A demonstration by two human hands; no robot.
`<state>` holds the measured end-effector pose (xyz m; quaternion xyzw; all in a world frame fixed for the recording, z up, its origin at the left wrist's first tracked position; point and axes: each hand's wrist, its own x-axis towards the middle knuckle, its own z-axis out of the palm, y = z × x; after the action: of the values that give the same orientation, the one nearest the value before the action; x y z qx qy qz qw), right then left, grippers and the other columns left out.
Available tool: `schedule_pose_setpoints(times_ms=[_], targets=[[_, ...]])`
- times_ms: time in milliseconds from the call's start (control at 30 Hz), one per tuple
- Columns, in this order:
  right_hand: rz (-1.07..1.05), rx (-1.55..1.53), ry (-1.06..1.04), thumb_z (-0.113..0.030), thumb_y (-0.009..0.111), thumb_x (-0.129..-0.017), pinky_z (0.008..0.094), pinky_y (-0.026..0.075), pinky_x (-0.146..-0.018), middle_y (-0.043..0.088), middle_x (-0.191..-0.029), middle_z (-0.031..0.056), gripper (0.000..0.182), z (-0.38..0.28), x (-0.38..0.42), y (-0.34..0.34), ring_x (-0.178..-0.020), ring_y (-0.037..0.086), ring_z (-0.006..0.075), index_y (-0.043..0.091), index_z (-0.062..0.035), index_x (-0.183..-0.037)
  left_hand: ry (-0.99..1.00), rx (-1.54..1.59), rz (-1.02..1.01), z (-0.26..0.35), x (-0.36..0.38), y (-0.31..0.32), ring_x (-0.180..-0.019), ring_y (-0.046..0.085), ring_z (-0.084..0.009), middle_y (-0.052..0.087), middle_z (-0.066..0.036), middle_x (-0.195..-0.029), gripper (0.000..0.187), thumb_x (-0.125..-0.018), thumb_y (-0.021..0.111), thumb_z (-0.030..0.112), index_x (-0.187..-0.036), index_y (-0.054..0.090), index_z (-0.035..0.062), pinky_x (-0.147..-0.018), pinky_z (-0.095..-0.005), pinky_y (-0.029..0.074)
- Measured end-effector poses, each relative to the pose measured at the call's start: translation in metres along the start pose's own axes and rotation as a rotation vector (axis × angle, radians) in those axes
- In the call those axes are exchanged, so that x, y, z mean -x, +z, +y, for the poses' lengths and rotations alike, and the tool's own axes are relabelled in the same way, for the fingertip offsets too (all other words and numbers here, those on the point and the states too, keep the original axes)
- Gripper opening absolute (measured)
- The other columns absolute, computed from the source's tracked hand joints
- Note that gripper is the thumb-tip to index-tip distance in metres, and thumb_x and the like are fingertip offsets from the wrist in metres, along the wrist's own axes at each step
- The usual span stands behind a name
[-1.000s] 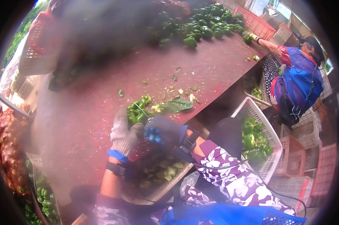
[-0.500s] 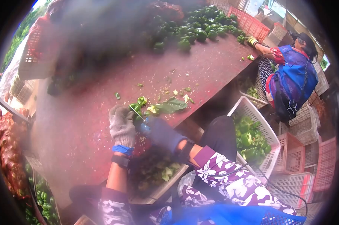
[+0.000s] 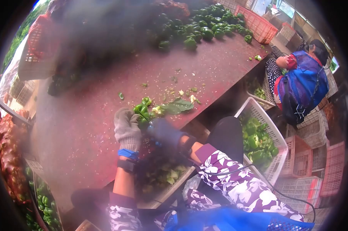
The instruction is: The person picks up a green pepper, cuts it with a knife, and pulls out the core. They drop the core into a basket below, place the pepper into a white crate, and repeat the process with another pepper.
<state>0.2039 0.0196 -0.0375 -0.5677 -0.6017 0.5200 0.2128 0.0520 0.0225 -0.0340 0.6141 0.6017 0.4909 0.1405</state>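
Observation:
My left hand (image 3: 126, 127), in a pale knitted glove with a blue band at the wrist, is closed on a green bell pepper (image 3: 142, 111) just above the red tabletop (image 3: 104, 142). Close beside it, my right hand (image 3: 164, 131) wears a dark blue glove and is closed on a small knife, whose blade is barely visible now. Haze blurs the right fingers. Behind the pepper lie a green leaf (image 3: 178, 106) and pale pepper scraps (image 3: 157, 110).
Whole green peppers (image 3: 206, 34) are heaped at the table's far side. A white crate (image 3: 283, 154) of cut peppers stands at my right. Scraps (image 3: 170, 179) fill a container below the table edge. Another person (image 3: 303, 82) sits at the right, near stacked crates (image 3: 299, 154).
My right hand has shifted slightly right and down, and the knife blade that lay across the pepper is hardly visible now. The other person's gloved hand has drawn back from the pepper heap.

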Motion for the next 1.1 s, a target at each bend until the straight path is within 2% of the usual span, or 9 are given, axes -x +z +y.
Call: schedule_pose_setpoints(times_ms=[67, 167, 567, 667, 767, 867, 900, 1000, 1100], targets=[[-0.132, -0.284, 0.059, -0.026, 0.059, -0.094, 0.0341, 0.051, -0.046, 0.064, -0.07, 0.0121, 0.026, 0.016, -0.011, 0.002, -0.051, 0.062, 0.0198, 0.065, -0.0011, -0.089, -0.034, 0.008, -0.009, -0.006, -0.002, -0.004, -0.097, 0.063, -0.019, 0.064, -0.01, -0.111, 0.015, -0.089, 0.066, 0.003, -0.104, 0.061, 0.0014, -0.088, -0.031, 0.05], [-0.115, -0.558, 0.168, -0.026, 0.062, -0.094, 0.0279, 0.044, -0.04, 0.059, -0.067, 0.0051, 0.023, 0.005, 0.0, 0.001, -0.049, 0.054, 0.0124, 0.061, -0.0047, -0.084, -0.049, 0.211, 0.028, -0.028, 0.007, -0.002, -0.095, 0.061, -0.015, 0.065, -0.007, -0.106, 0.019, -0.092, 0.063, 0.003, -0.111, 0.062, 0.0023, -0.086, -0.0299, 0.05], [-0.315, -1.035, 0.142, -0.027, 0.059, -0.097, 0.025, 0.042, -0.04, 0.054, -0.065, 0.0015, 0.023, -0.005, 0.014, 0.015, -0.047, 0.048, 0.0095, 0.054, -0.0118, -0.08, -0.424, 0.517, 0.09, -0.041, 0.033, -0.03, -0.084, 0.054, -0.0081, 0.061, 0.0, -0.094, 0.018, -0.097, 0.06, 0.009, -0.114, 0.062, 0.0016, -0.077, -0.0236, 0.047], [-0.481, -1.116, 0.099, -0.032, 0.053, -0.103, 0.0205, 0.045, -0.053, 0.055, -0.07, -0.0017, 0.023, 0.008, 0.007, 0.018, -0.058, 0.052, 0.0065, 0.059, -0.0114, -0.095, -0.427, 0.536, 0.02, -0.038, 0.031, -0.039, -0.081, 0.054, -0.0077, 0.061, 0.001, -0.093, 0.018, -0.097, 0.062, 0.011, -0.113, 0.063, 0.0028, -0.072, -0.0237, 0.047], [-0.278, -0.827, 0.196, -0.032, 0.054, -0.102, 0.0228, 0.046, -0.054, 0.055, -0.069, -0.0006, 0.022, -0.006, 0.011, 0.022, -0.06, 0.054, 0.0088, 0.059, -0.0104, -0.098, -0.537, 0.384, -0.115, -0.038, 0.015, -0.049, -0.084, 0.059, -0.0119, 0.064, -0.005, -0.098, 0.025, -0.097, 0.062, 0.013, -0.12, 0.06, 0.0017, -0.071, -0.0273, 0.051], [-0.179, -0.802, 0.209, -0.033, 0.057, -0.1, 0.0254, 0.047, -0.055, 0.058, -0.07, 0.0012, 0.023, 0.003, 0.003, 0.032, -0.062, 0.057, 0.0112, 0.06, -0.0106, -0.097, -0.35, 0.022, 0.026, 0.011, 0.001, -0.044, -0.088, 0.064, -0.0187, 0.066, -0.013, -0.106, 0.039, -0.097, 0.064, 0.017, -0.131, 0.054, 0.0026, -0.073, -0.0326, 0.054], [-0.165, -0.646, 0.007, -0.033, 0.058, -0.1, 0.0263, 0.047, -0.054, 0.057, -0.07, 0.0016, 0.023, 0.018, -0.009, 0.041, -0.061, 0.057, 0.0119, 0.06, -0.0108, -0.096, -0.334, -0.146, -0.1, 0.032, -0.001, -0.051, -0.103, 0.066, -0.0295, 0.063, -0.021, -0.121, 0.053, -0.095, 0.065, 0.027, -0.14, 0.048, 0.0048, -0.087, -0.0402, 0.054], [-0.15, -0.423, -0.342, -0.034, 0.06, -0.098, 0.0287, 0.046, -0.051, 0.057, -0.068, 0.0024, 0.024, 0.057, -0.034, 0.056, -0.059, 0.057, 0.0139, 0.059, -0.0108, -0.093, -0.133, -0.462, -0.211, 0.021, 0.001, -0.033, -0.114, 0.062, -0.0372, 0.06, -0.022, -0.129, 0.06, -0.09, 0.068, 0.038, -0.14, 0.05, 0.0099, -0.096, -0.0451, 0.049], [-0.161, -0.664, -0.091, -0.035, 0.061, -0.097, 0.0306, 0.045, -0.047, 0.055, -0.066, 0.0027, 0.027, 0.036, -0.016, 0.039, -0.056, 0.055, 0.015, 0.058, -0.0095, -0.091, -0.199, -0.514, -0.265, 0.044, -0.01, -0.032, -0.115, 0.061, -0.0392, 0.06, -0.021, -0.129, 0.062, -0.083, 0.073, 0.038, -0.135, 0.055, 0.0103, -0.096, -0.046, 0.049]])
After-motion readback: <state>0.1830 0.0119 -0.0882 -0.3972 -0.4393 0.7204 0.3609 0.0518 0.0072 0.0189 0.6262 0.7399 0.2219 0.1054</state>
